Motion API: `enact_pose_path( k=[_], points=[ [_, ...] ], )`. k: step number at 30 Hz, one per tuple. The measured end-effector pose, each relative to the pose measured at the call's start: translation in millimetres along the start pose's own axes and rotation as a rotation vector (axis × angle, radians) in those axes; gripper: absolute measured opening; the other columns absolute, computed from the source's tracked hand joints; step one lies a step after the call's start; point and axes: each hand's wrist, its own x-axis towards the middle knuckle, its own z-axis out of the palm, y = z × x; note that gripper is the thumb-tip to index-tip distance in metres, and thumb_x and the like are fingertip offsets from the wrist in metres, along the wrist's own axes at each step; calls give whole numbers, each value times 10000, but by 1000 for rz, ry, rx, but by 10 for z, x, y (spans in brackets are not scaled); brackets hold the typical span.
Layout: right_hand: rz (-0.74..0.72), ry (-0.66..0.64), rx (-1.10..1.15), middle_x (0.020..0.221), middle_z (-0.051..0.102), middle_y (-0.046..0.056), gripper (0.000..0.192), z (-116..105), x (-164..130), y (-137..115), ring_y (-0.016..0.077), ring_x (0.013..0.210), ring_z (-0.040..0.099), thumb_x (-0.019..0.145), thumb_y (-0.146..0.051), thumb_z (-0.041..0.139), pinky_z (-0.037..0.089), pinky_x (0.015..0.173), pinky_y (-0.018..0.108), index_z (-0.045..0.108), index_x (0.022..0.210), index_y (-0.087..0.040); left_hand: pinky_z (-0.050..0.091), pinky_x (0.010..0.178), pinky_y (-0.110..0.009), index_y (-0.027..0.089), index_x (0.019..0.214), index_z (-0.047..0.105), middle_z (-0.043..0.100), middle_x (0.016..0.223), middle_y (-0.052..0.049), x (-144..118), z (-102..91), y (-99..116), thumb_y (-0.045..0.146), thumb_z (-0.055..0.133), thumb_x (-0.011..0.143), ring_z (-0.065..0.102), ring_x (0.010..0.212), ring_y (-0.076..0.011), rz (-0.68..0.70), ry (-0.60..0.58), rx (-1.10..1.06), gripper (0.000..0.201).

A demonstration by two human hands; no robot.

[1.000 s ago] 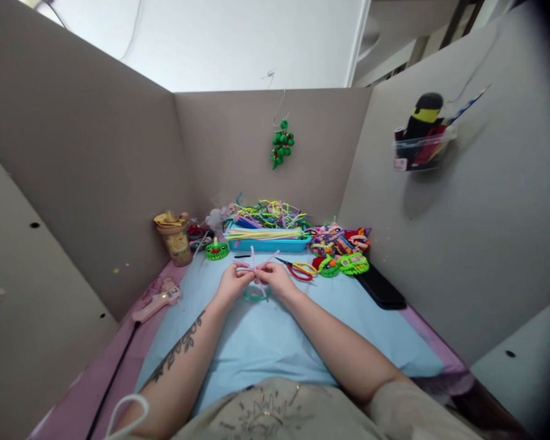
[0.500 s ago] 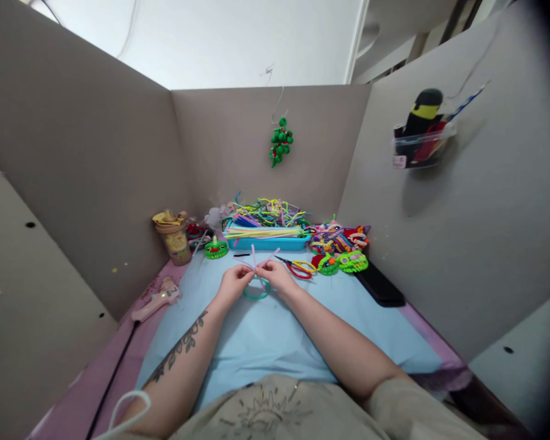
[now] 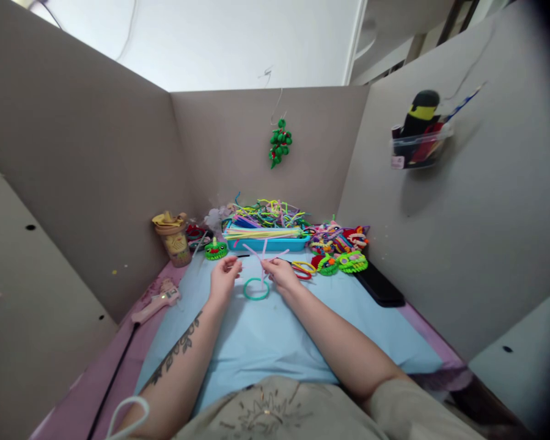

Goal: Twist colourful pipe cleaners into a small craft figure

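Note:
Pale pink pipe cleaners (image 3: 264, 247), crossed into a star with arms spreading several ways, are pinched near their crossing by my right hand (image 3: 282, 274). Just left of them my left hand (image 3: 223, 280) is raised with loosely curled fingers apart, and I see nothing held in it. Between and below the hands a teal pipe-cleaner ring (image 3: 255, 299) lies on the blue cloth (image 3: 275, 342). Scissors (image 3: 302, 274) with red and yellow handles lie behind my right hand, partly covered by it. A short black piece (image 3: 242, 256) is on the cloth behind my left hand.
A blue tray (image 3: 275, 244) heaped with pipe cleaners stands at the back. Fuzzy green figures (image 3: 216, 249) and colourful ones (image 3: 334, 238) flank it. At left are a cup (image 3: 174, 243) and a pink glue gun (image 3: 158, 302); at right, a black flat case (image 3: 380, 285). Grey panels surround the table.
My left hand has let go of the pink pipe cleaners and moved left. The star stays in my right hand, its arms turned slightly and shifted right. The teal ring shows more fully.

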Motion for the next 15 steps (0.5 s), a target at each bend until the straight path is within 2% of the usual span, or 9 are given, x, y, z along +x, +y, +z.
enact_pose_path(
  k=[2, 4, 6, 8, 9, 12, 15],
  points=[
    [15, 68, 77, 530, 510, -28, 339, 0, 21, -4, 83, 488, 428, 522, -445, 694, 298, 471, 211, 540, 620, -160, 460, 590, -221, 188, 997, 526, 606, 942, -62, 26, -9, -32, 420, 625, 672, 594, 700, -119, 49, 143, -73, 412],
    [12, 115, 134, 536, 501, -28, 351, 9, 29, -5, 83, 489, 430, 518, -458, 691, 306, 469, 211, 521, 617, -166, 466, 620, -226, 201, 1034, 506, 591, 1016, -75, 25, 14, -65, 408, 580, 713, 592, 719, -108, 49, 199, -113, 389],
    [-13, 136, 146, 542, 500, -22, 360, 35, 23, 5, 87, 492, 435, 525, -473, 683, 315, 469, 213, 513, 618, -170, 466, 646, -239, 177, 986, 552, 613, 984, -84, -7, 65, -89, 360, 626, 676, 593, 739, -122, -5, 90, -99, 368],
    [-57, 131, 116, 542, 503, -15, 364, 73, 7, 26, 94, 496, 440, 543, -490, 672, 326, 471, 218, 517, 622, -169, 460, 701, -255, 142, 935, 609, 648, 913, -89, -61, 132, -100, 286, 713, 583, 600, 785, -150, -69, -123, -64, 394],
    [-80, 120, 98, 542, 506, -12, 365, 93, -3, 37, 97, 499, 443, 553, -496, 666, 332, 474, 220, 524, 626, -168, 458, 726, -266, 138, 948, 620, 657, 914, -92, -90, 164, -100, 279, 730, 565, 603, 807, -162, -80, -179, -82, 423],
    [-132, 80, 61, 547, 521, -11, 365, 138, -37, 57, 103, 514, 458, 586, -508, 653, 353, 493, 224, 548, 648, -164, 455, 751, -285, 137, 965, 635, 664, 947, -98, -147, 221, -94, 310, 749, 551, 606, 835, -179, -85, -237, -157, 462],
    [-207, 85, 10, 567, 540, -7, 358, 128, -61, 28, 108, 532, 468, 623, -512, 629, 366, 511, 227, 557, 660, -163, 459, 730, -285, 142, 1005, 612, 655, 960, -104, -137, 193, -87, 315, 768, 530, 611, 814, -175, -112, -228, -203, 529]
  ],
)
